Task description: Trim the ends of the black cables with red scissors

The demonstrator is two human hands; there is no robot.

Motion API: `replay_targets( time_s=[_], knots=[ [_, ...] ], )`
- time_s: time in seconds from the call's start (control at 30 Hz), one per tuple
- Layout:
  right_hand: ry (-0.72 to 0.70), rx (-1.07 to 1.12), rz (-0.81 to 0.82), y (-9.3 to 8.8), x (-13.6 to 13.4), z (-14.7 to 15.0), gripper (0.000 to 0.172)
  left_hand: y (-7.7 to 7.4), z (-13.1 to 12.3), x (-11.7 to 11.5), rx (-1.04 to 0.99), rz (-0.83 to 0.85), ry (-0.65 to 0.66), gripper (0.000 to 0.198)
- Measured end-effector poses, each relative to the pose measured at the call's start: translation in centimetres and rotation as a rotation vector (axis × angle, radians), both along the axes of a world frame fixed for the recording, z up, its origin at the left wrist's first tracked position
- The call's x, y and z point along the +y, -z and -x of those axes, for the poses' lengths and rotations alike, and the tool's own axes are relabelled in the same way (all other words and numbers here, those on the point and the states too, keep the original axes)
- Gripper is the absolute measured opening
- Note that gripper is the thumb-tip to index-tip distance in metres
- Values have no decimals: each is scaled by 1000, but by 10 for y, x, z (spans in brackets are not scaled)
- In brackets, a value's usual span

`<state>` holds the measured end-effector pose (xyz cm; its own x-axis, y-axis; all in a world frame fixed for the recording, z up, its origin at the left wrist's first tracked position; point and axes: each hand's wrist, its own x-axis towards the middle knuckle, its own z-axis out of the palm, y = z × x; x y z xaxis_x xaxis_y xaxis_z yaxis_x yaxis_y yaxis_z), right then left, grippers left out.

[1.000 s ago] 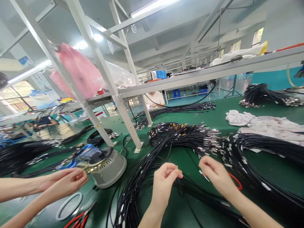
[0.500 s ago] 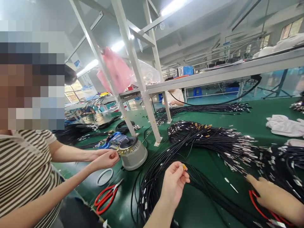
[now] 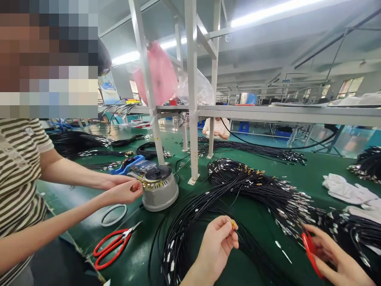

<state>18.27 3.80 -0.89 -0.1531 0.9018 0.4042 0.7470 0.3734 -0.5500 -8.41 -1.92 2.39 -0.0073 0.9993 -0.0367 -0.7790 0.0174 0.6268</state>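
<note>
My left hand (image 3: 216,248) is raised over black cables, thumb and fingers pinching a small yellow piece (image 3: 233,225); its exact kind is unclear. My right hand (image 3: 331,254) grips red-handled scissors (image 3: 311,254), blades pointing up and left by the cable ends. Below and behind my left hand curves a long bundle of black cables (image 3: 186,222), tied in a loop at the back. Yellow tabs (image 3: 251,171) show on some of them, and white and silver ends (image 3: 293,200) fan out on the right. A loose short white-tipped piece (image 3: 282,251) lies between my hands.
On the left, a co-worker's hands (image 3: 126,190) are at a grey round tape dispenser (image 3: 160,194). Nearby lie a second red-handled pair of scissors (image 3: 113,247) and a white ring (image 3: 113,215). White gloves (image 3: 347,188) rest at right. Metal shelf posts (image 3: 193,119) rise mid-table.
My right hand has picked up the red-handled scissors from the table and raised them. My left hand keeps its pinch on the yellow piece. The camera's view has tilted and shifted.
</note>
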Motion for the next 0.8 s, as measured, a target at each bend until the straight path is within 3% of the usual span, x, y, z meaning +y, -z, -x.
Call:
replay_targets(
  time_s=[0.03,0.13,0.2,0.37,0.8],
  knots=[
    [-159,12,83,-15,-5,10,46,0,0,0,-8,-19,9,8],
    [-413,-21,212,-53,-25,54,52,3,-2,-1,-24,-61,13,9],
    [-454,-17,231,-64,-36,85,52,6,-3,0,-33,-79,9,8],
    [-513,8,173,-61,-41,125,38,10,-1,1,-58,-91,20,7],
    [-544,-1,205,-67,-41,125,35,7,2,0,-17,-100,49,7]
  ],
)
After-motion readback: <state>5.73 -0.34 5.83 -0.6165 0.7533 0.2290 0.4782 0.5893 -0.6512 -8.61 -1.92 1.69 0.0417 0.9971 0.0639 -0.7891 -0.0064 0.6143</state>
